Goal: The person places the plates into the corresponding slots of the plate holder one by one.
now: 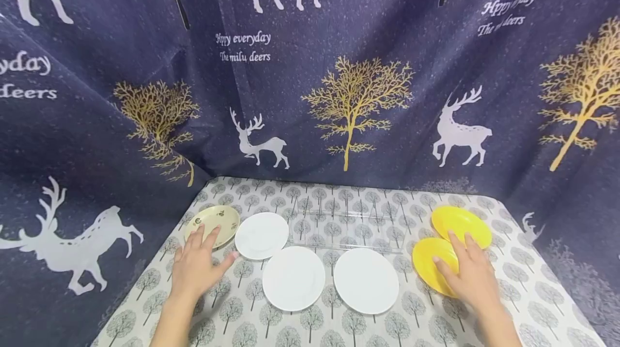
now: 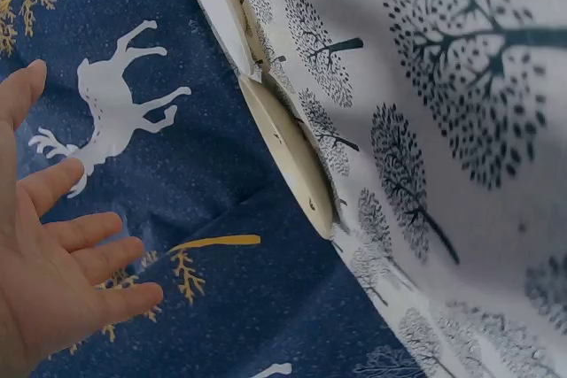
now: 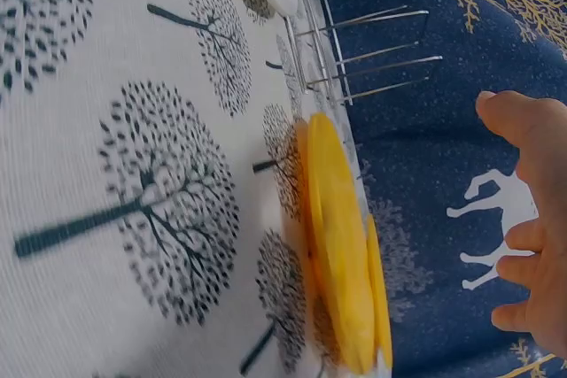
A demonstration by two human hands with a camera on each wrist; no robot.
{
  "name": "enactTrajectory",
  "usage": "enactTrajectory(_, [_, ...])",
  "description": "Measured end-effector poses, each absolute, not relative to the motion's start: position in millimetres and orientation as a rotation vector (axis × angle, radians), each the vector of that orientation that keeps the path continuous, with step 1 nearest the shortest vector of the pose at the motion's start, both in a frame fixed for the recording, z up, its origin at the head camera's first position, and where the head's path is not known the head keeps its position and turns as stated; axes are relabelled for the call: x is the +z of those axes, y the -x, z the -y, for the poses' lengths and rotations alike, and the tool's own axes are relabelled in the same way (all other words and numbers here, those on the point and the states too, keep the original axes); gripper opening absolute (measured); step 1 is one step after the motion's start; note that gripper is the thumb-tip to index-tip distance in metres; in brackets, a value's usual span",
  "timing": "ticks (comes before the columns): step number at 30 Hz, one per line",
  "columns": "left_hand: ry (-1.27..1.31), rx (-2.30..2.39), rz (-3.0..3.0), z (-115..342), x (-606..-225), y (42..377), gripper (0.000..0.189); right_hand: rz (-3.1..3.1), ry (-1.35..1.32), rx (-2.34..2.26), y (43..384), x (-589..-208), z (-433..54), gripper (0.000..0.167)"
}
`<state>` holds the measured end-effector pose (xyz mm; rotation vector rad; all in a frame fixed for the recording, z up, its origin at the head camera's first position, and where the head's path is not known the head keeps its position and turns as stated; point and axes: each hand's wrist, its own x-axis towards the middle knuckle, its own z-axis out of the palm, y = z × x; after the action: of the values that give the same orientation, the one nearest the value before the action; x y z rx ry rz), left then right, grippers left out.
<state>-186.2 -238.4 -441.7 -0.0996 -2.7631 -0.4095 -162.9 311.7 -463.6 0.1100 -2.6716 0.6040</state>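
Note:
My left hand, fingers spread and holding nothing, hovers over the near side of a cream plate with small dark motifs. In the left wrist view that plate shows edge-on, apart from the fingers. On the right side my right hand is also spread and bare, overlapping two yellow plates in the head view: a nearer one and a farther one. The right wrist view shows the nearer yellow plate lying well away from the fingers. Three white plates, including one in the middle, lie between the hands.
A thin wire rack stands behind the white plates, its upright prongs plain in the right wrist view. The tree-patterned tablecloth covers the table. A dark blue curtain with deer and trees hangs along the back and sides.

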Motion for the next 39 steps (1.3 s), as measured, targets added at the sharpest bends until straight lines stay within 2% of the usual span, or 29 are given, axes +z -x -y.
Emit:
enactTrajectory(12, [0.013, -0.576, 2.724, 239.5, -447.9, 192.9, 0.073, 2.585, -0.118, 0.83, 174.1, -473.6, -299.9, 0.069])
enactTrajectory(20, [-0.018, -0.671, 2.728, 238.0, -451.5, 201.0, 0.07, 2.503, -0.203, 0.896, 188.5, -480.7, -294.4, 0.059])
enactTrajectory(28, [0.001, -0.746, 2.716, 241.6, -456.5, 209.5, 0.067, 2.526, -0.131, 1.04, 197.0, -486.3, -284.3, 0.056])
enactTrajectory(39, [-0.085, -0.884, 2.732, 249.3, -466.5, 216.0, 0.068, 2.412, -0.052, 1.259, 208.4, -490.8, -272.2, 0.044])
